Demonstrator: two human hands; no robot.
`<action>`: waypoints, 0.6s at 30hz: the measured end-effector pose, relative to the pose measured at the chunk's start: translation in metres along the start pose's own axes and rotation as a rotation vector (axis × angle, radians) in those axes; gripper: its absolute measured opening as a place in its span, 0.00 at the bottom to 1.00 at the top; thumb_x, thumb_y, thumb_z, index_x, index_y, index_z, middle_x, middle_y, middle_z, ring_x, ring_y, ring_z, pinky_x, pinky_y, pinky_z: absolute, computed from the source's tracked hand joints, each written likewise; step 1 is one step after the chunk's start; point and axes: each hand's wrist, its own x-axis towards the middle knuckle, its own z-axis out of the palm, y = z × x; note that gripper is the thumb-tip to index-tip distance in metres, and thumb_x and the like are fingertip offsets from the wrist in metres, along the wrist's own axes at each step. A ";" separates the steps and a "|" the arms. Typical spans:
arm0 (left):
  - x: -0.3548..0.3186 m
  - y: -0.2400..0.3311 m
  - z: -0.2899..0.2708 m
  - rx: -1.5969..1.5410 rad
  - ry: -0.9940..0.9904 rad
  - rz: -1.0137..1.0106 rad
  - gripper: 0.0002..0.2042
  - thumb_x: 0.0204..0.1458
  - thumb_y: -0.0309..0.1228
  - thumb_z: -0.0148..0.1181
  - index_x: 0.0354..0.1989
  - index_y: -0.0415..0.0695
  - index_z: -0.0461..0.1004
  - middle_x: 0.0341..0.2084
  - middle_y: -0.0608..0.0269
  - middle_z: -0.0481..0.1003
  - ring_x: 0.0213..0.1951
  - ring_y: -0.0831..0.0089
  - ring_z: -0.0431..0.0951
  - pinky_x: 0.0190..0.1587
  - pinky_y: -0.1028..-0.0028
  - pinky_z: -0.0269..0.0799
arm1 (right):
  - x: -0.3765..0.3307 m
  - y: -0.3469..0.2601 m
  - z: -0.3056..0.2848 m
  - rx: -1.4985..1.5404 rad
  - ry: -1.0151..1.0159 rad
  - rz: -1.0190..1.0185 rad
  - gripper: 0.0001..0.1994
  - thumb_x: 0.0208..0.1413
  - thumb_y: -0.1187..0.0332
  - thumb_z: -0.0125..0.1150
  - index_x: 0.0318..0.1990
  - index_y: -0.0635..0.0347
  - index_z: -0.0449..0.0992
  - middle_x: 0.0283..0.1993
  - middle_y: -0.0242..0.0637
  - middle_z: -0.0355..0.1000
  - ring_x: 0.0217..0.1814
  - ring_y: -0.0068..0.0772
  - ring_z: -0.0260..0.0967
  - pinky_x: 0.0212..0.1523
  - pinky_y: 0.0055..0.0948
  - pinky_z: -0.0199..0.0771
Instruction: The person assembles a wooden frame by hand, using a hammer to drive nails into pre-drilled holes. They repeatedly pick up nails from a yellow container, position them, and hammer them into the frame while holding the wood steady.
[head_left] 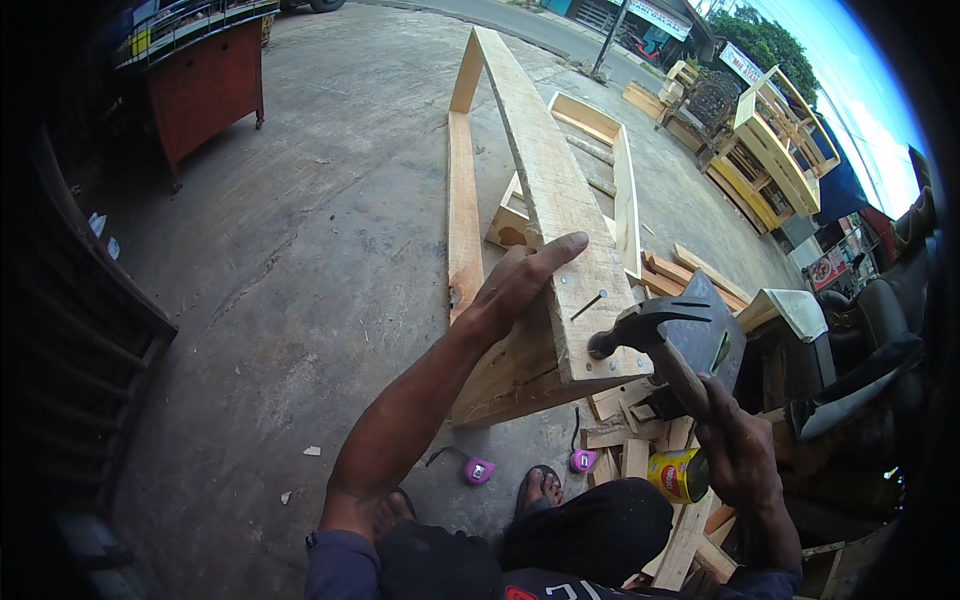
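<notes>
A long rectangular wooden frame (548,165) of pale boards stands on edge in front of me, its near corner closest to my body. My left hand (512,288) is closed round the left edge of the top board, thumb lying on the upper face. Just right of that thumb a nail (588,306) sticks up at a slant from the board. Several nail heads sit flush around it. My right hand (742,455) grips the handle of a claw hammer (655,328). The hammer's face is at the board's near end, close to the flush nail heads.
Wood offcuts (690,535) and a yellow can (675,474) lie by my right leg. Two purple tape measures (479,470) rest near my feet. Behind stands another wooden frame (627,195). A red cabinet (208,98) is far left, stacked furniture (770,140) far right.
</notes>
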 end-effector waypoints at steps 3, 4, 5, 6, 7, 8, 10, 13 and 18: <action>-0.002 -0.014 0.002 -0.098 -0.010 0.053 0.34 0.61 0.59 0.54 0.48 0.30 0.79 0.42 0.49 0.80 0.47 0.63 0.77 0.56 0.70 0.67 | 0.002 -0.002 0.003 0.076 -0.027 0.089 0.29 0.59 0.76 0.59 0.70 0.60 0.66 0.45 0.59 0.79 0.47 0.59 0.82 0.46 0.42 0.79; -0.002 -0.019 0.001 -0.127 -0.029 0.115 0.33 0.62 0.58 0.53 0.45 0.30 0.79 0.40 0.49 0.80 0.46 0.64 0.76 0.55 0.70 0.67 | 0.003 -0.001 0.004 0.085 -0.018 0.107 0.29 0.59 0.76 0.59 0.70 0.61 0.66 0.46 0.59 0.79 0.47 0.58 0.82 0.47 0.42 0.79; 0.000 -0.024 0.000 -0.093 0.012 0.117 0.33 0.63 0.57 0.52 0.41 0.29 0.79 0.36 0.50 0.79 0.42 0.65 0.76 0.52 0.69 0.68 | 0.004 -0.001 0.005 0.071 -0.038 0.089 0.29 0.59 0.76 0.59 0.70 0.61 0.66 0.46 0.58 0.80 0.47 0.58 0.82 0.47 0.42 0.79; 0.005 -0.028 -0.001 -0.057 0.034 0.165 0.32 0.63 0.56 0.52 0.37 0.29 0.78 0.32 0.50 0.78 0.39 0.65 0.75 0.49 0.68 0.69 | 0.005 -0.001 0.004 0.055 -0.028 0.065 0.29 0.59 0.76 0.58 0.70 0.61 0.66 0.46 0.58 0.80 0.47 0.57 0.82 0.47 0.41 0.79; 0.007 -0.033 -0.003 -0.031 0.047 0.189 0.32 0.64 0.55 0.51 0.34 0.28 0.77 0.28 0.51 0.77 0.36 0.66 0.74 0.46 0.67 0.69 | 0.006 -0.001 0.003 0.021 -0.033 0.070 0.29 0.59 0.75 0.58 0.70 0.61 0.66 0.46 0.58 0.80 0.47 0.56 0.83 0.47 0.41 0.79; 0.010 -0.037 -0.004 -0.005 0.061 0.213 0.32 0.64 0.55 0.51 0.31 0.28 0.76 0.24 0.52 0.76 0.33 0.67 0.72 0.44 0.66 0.69 | 0.007 -0.001 0.001 0.031 -0.023 0.045 0.29 0.58 0.76 0.58 0.70 0.61 0.66 0.46 0.57 0.80 0.46 0.54 0.83 0.47 0.41 0.79; 0.015 -0.044 -0.005 0.025 0.076 0.226 0.33 0.64 0.54 0.51 0.27 0.28 0.75 0.19 0.53 0.73 0.28 0.67 0.70 0.39 0.64 0.70 | 0.008 -0.001 -0.006 0.006 -0.064 0.050 0.30 0.58 0.76 0.58 0.70 0.62 0.66 0.46 0.57 0.80 0.45 0.51 0.83 0.48 0.41 0.79; 0.016 -0.047 -0.003 0.041 0.108 0.261 0.33 0.64 0.54 0.51 0.26 0.28 0.75 0.16 0.54 0.72 0.25 0.68 0.71 0.37 0.63 0.71 | 0.008 -0.003 -0.015 -0.085 0.029 -0.057 0.29 0.61 0.74 0.56 0.71 0.65 0.63 0.39 0.51 0.80 0.35 0.36 0.81 0.39 0.35 0.78; 0.007 -0.036 -0.004 -0.024 0.012 0.184 0.29 0.65 0.49 0.50 0.47 0.25 0.73 0.36 0.43 0.78 0.40 0.64 0.79 0.48 0.66 0.74 | 0.004 -0.007 -0.015 0.530 0.571 -0.030 0.29 0.69 0.64 0.53 0.73 0.70 0.59 0.31 0.36 0.72 0.27 0.15 0.66 0.25 0.22 0.64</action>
